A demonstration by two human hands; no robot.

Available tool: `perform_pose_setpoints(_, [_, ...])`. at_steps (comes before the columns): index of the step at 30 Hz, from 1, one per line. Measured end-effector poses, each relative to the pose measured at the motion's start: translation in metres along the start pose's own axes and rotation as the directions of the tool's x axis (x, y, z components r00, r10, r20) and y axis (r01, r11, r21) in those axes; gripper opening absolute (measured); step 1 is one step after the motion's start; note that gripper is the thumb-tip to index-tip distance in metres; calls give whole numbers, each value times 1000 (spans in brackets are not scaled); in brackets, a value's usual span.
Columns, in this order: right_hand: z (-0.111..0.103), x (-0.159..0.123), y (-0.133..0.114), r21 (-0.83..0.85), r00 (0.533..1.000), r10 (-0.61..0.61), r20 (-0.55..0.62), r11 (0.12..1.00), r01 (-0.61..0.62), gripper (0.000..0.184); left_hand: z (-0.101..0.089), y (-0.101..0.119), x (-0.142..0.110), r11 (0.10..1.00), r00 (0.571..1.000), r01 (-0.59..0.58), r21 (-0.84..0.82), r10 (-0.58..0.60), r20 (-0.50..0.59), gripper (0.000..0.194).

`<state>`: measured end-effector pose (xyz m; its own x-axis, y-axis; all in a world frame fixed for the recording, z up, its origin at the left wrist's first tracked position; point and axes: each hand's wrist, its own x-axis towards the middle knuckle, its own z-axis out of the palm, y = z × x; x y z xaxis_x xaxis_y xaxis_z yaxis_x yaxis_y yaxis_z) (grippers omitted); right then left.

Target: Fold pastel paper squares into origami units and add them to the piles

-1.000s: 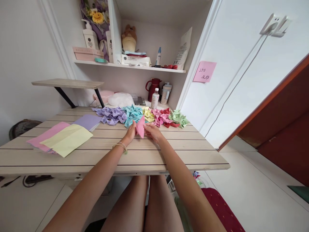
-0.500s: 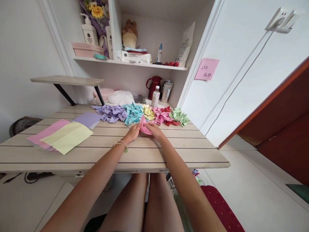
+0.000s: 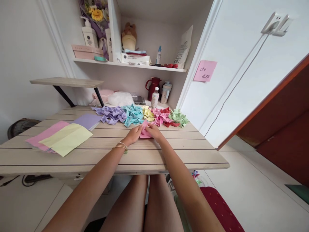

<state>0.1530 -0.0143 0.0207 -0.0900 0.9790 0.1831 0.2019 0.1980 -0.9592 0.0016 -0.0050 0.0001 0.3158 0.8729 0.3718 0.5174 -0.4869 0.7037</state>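
Observation:
A partly folded piece of pink origami paper is held between my two hands, low over the desk. My left hand pinches its left side, a bracelet on the wrist. On the other side, my right hand grips the right edge with the fingers bent over it. Just behind the hands lies a row of folded paper pieces: purple, blue, yellow, pink, red and green. The fingertips partly hide the folds of the paper.
Loose sheets lie at the left of the desk: a yellow sheet, a pink sheet and purple paper. Behind the folded row stand a bottle, a red jug and a tumbler. A small raised shelf stands back left.
The pink paper has gone from a pointed shape with a curved lower edge to a flatter shape with a straighter lower edge. Both hands stay on it, nearly in place.

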Motion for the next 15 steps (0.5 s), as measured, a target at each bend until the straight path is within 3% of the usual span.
perform_pose_setpoints(15, [1, -2, 0, -114, 995, -98, 17, 988, 100, 24, -2, 4, -1, 1000, 1000, -8, 12, 8, 17, 51])
